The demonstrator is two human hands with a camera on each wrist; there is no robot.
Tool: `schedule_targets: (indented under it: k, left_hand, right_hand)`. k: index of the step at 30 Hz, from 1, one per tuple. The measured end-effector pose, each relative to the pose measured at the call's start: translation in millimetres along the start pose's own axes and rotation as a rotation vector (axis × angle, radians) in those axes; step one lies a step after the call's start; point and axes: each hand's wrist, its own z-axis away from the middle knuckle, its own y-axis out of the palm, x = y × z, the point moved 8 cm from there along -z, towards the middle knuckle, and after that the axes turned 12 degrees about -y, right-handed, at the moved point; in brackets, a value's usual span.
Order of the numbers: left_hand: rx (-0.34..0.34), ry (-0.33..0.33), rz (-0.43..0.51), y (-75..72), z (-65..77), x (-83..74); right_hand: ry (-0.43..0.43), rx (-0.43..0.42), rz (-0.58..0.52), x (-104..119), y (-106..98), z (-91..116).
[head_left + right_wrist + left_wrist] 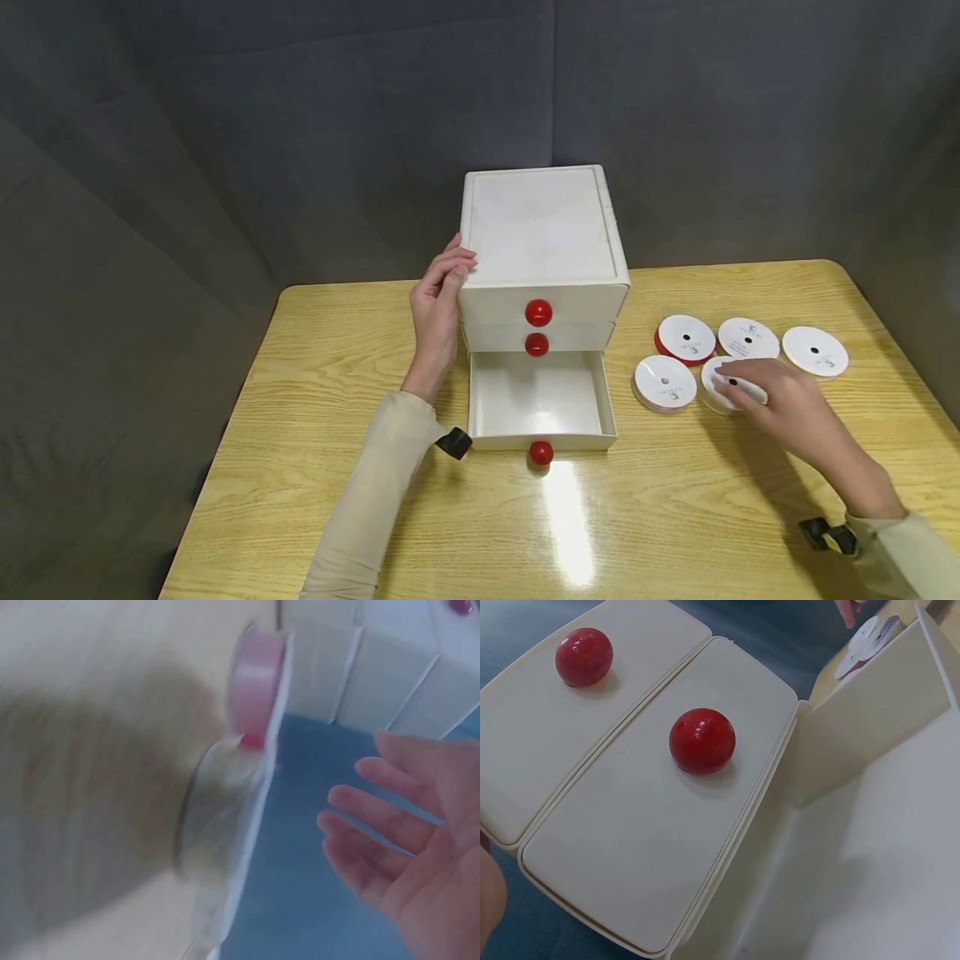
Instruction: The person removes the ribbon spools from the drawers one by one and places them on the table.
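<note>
My left hand (437, 312) rests against the top left front corner of a white drawer unit (536, 225), its fingertips on the top edge. The bottom drawer (536, 392) is pulled out, showing a bare floor inside; the two upper drawers with red knobs (703, 741) are closed. Over the front row of ribbon spools, my right hand (795, 408) hovers with spread, slightly bent fingers, holding nothing. Beneath its fingers lies a spool with pale ribbon (217, 810), partly covered in the head view. Left of that is a spool with pinkish ribbon (664, 383).
Behind them lie a spool of red ribbon (686, 338), another white-faced spool (748, 337) and one farther right (816, 351). The wooden table (300, 467) ends at a dark curtain (360, 125) behind the drawer unit.
</note>
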Motion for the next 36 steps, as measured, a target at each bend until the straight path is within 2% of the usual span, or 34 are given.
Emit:
schedule_targets:
  k: [4,10,17,24,31,36]
  left_hand:
    - [0.0,-0.005,-0.001,0.3,-0.2,0.3]
    - [-0.008,-0.025,-0.021,0.6,-0.9,1.6]
    - [-0.012,-0.016,-0.029,-0.1,-0.9,1.0]
    - [-0.011,-0.001,-0.03,0.1,-0.9,-0.7]
    - [-0.008,-0.025,-0.033,-0.1,-0.5,1.4]
    - [-0.002,-0.015,-0.028,0.1,0.5,-0.1]
  right_hand:
    - [-0.027,-0.04,-0.007,20,-3,-13]
    - [-0.127,-0.091,-0.057,51,-2,-29]
    - [-0.236,-0.072,-0.145,85,11,-40]
    - [-0.33,-0.087,-0.222,114,23,-47]
    - [-0.382,-0.063,-0.28,139,37,-53]
    - [-0.412,-0.037,-0.329,156,46,-55]
